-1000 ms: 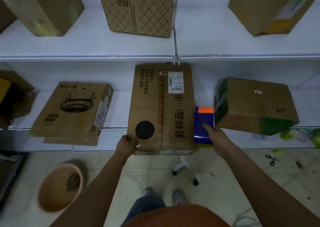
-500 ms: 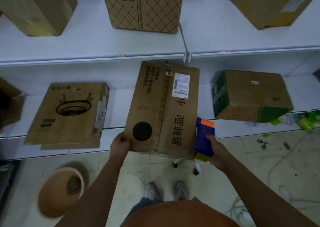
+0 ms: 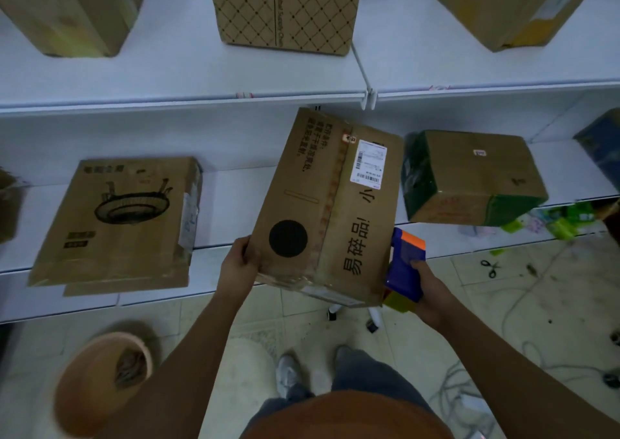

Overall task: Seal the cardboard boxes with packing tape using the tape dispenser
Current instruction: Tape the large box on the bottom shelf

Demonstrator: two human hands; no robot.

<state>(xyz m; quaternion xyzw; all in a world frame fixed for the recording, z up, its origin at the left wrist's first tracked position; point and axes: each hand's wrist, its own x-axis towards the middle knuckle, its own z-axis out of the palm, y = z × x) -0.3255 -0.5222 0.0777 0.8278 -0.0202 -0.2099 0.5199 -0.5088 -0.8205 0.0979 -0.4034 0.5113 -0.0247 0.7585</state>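
A long cardboard box [image 3: 322,203] with a black dot, a white shipping label and black characters hangs tilted in front of the lower shelf, its near end off the shelf edge. My left hand [image 3: 240,260] grips its near left corner. My right hand [image 3: 426,291] holds a blue and orange tape dispenser [image 3: 404,264] pressed against the box's near right side; the dispenser's lower part is hidden by my fingers.
The white lower shelf [image 3: 228,200] carries a flat box with a lamp drawing [image 3: 117,220] at left and a green-taped box [image 3: 469,176] at right. Several boxes stand on the upper shelf [image 3: 188,66]. An orange basin [image 3: 100,378], scissors [image 3: 489,267] and cables lie on the tiled floor.
My left hand has pulled the long box off the shelf toward me and tilted it clockwise. My right hand has taken the tape dispenser off the shelf and brought it along the box's side.
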